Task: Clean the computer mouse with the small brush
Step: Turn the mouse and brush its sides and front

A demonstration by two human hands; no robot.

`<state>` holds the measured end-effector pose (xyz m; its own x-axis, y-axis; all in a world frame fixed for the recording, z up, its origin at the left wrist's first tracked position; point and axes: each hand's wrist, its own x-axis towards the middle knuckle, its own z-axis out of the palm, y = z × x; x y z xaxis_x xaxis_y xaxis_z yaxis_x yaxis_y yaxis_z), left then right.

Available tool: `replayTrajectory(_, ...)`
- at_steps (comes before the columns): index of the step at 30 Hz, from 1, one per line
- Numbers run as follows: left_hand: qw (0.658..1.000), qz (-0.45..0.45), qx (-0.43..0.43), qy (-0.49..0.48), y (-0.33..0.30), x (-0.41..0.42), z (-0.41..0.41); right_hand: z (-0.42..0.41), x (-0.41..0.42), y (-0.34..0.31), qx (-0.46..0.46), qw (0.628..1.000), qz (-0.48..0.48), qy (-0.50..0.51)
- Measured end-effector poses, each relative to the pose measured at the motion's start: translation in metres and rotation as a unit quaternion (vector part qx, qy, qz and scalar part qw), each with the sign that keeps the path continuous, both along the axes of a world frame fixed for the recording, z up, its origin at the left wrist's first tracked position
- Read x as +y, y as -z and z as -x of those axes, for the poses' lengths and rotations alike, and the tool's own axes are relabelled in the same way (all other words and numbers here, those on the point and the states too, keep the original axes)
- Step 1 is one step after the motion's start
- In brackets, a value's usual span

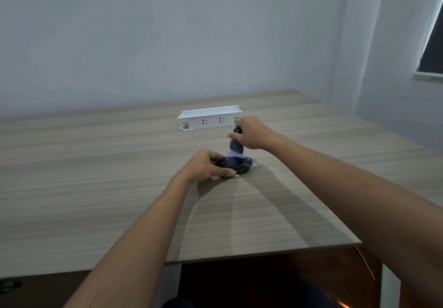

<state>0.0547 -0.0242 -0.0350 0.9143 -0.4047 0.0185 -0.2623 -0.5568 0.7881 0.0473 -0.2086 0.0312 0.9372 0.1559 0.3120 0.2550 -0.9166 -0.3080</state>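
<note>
A dark computer mouse [239, 166] lies on the wooden desk [96, 188], near its middle. My left hand [206, 166] grips the mouse from the left, thumb along its near side and fingers curled over its far side. Above it stands a small brush [236, 148] with a dark handle and pale bristles, upright, bristles down on the top of the mouse. My right hand [251, 134] holds the brush handle near its top, fingers curled around it. The bristles look blurred.
A white pop-up socket box [211, 117] with two outlets stands open on the desk just behind the hands. The desk's near edge [263, 252] runs below my forearms. A wall closes the back, and a window sits at the far right.
</note>
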Motion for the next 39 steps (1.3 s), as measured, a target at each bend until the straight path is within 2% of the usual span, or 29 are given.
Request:
replayTrajectory(3, 1.0, -0.005, -0.002, 0.0, 0.001, 0.0, -0.001, 0.002, -0.015, -0.002, 0.031, 0.999, 0.038, 0.02)
replayTrajectory(10, 1.0, -0.004, -0.009, 0.005, 0.002, 0.0, -0.002, 0.001, 0.004, -0.004, 0.008, 0.999, -0.022, -0.038)
replayTrajectory(14, 1.0, 0.003, -0.005, 0.004, 0.003, 0.0, -0.003, -0.003, 0.004, -0.003, 0.01, 0.999, -0.012, -0.035)
replayTrajectory(18, 1.0, 0.007, -0.003, 0.01, 0.003, 0.001, -0.003, -0.003, -0.02, -0.004, 0.041, 0.998, 0.038, -0.011)
replayTrajectory(22, 1.0, 0.008, -0.005, 0.012, 0.002, 0.001, -0.001, -0.004, -0.028, -0.005, 0.048, 0.998, 0.007, -0.026)
replayTrajectory(28, 1.0, 0.015, -0.001, 0.008, 0.005, 0.001, 0.0, -0.008, 0.0, 0.007, 0.031, 0.996, -0.04, -0.069)
replayTrajectory(35, 1.0, 0.007, 0.003, 0.014, 0.002, 0.001, -0.002, -0.006, -0.03, -0.006, 0.066, 0.996, 0.057, -0.031)
replayTrajectory(39, 1.0, 0.004, -0.001, 0.014, 0.0, 0.0, -0.001, -0.004, -0.023, -0.008, 0.036, 0.998, 0.04, -0.035)
